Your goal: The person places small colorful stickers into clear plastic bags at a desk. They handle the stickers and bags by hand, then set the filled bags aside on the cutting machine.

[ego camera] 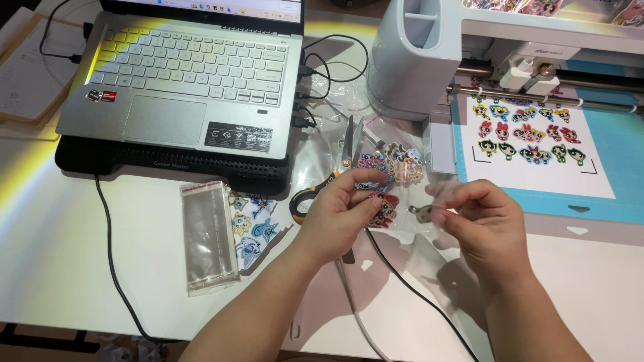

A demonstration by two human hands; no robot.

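Pinched between the thumb and fingertips of the left hand (pixel 345 211) is a small stack of cartoon stickers (pixel 382 206), pink and yellow, fanned toward the right. Right hand (pixel 486 218) pinches the edge of a clear plastic sleeve (pixel 429 201), just beside the stickers; a small grey sticker (pixel 422 213) shows through it. Stickers lie left of the sleeve mouth, left hand nearer. Behind: one pair of orange-handled scissors (pixel 329 177), one pile of loose stickers (pixel 392 161). Left: one stack of clear bags (pixel 208 238), one laptop (pixel 184 77). Right: one cutting machine (pixel 469 53) with one printed sheet (pixel 530 137).
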